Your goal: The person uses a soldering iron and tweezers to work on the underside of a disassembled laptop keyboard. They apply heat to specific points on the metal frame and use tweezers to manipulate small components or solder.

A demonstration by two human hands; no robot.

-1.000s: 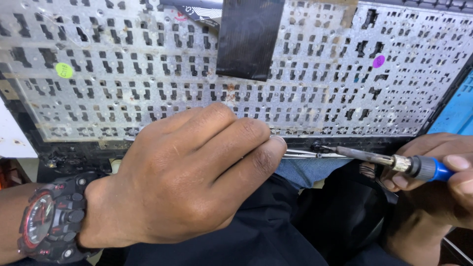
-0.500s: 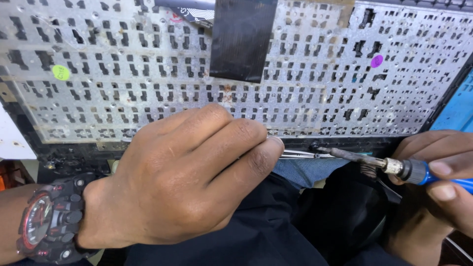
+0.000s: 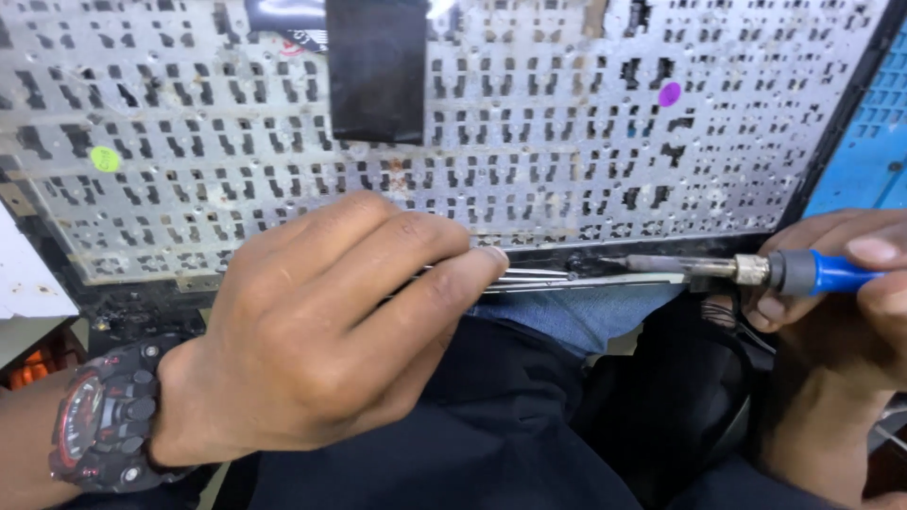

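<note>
Grey metal keyboard backplate [image 3: 529, 161] fills upper view, black frame edge along bottom. Left hand [image 3: 321, 331] pinches tweezers [image 3: 539, 278], tips at frame edge. Right hand [image 3: 841, 302] grips blue-handled soldering iron [image 3: 737, 271], tip just beside tweezers. Black tape patch [image 3: 376, 66], green sticker [image 3: 105, 159], purple sticker [image 3: 670, 93] on plate. Wristwatch [image 3: 104, 425] on left wrist. Left knuckles hide tweezers' rear.
</note>
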